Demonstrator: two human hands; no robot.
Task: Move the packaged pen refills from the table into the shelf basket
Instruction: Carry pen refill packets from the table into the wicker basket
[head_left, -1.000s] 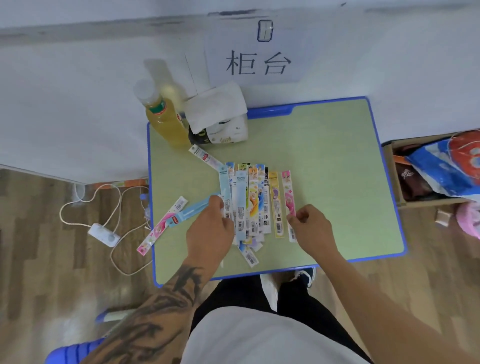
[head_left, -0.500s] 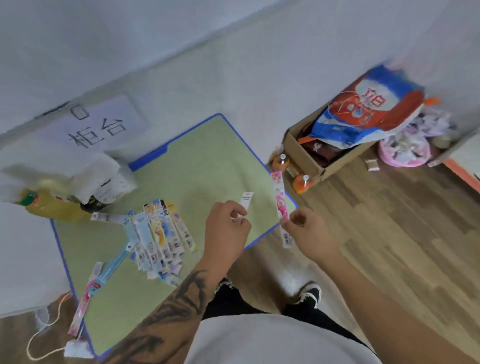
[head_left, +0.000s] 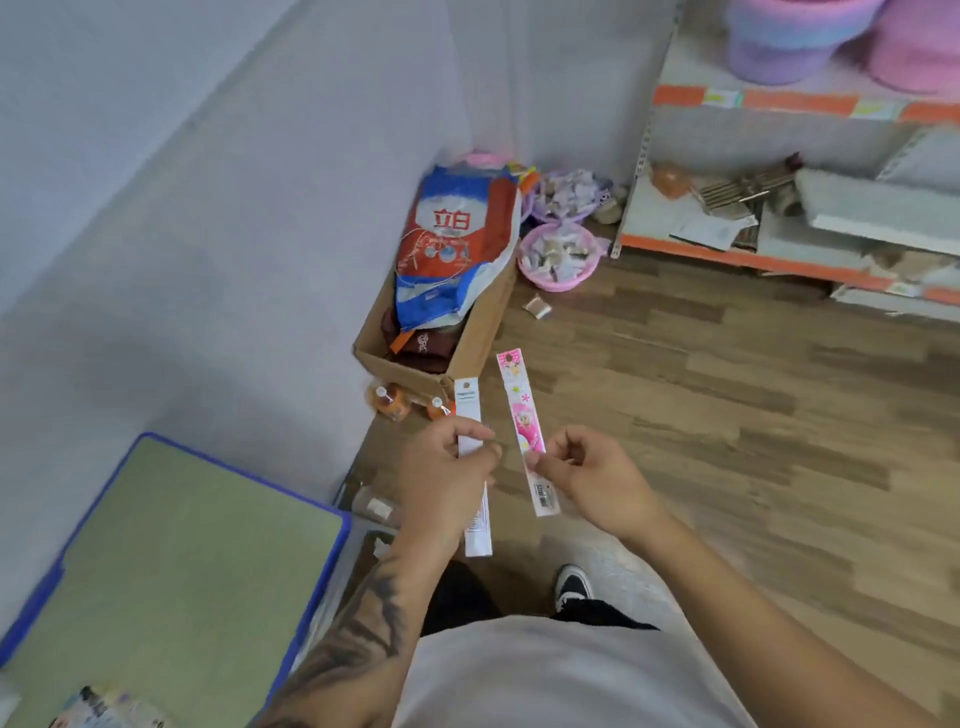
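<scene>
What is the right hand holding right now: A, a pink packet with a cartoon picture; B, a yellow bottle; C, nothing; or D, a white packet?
A: the right hand pinches the pink packet near its lower end, while the left hand holds the white packet.

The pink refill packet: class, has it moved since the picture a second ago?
Yes. The pink refill packet, pinched in the right hand, has left the green table and is now over the wooden floor, rightward.

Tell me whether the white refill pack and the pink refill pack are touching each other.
Apart. The head view shows the white refill pack in the left hand and the pink refill pack in the right hand, with wooden floor visible between them along their length.
</scene>
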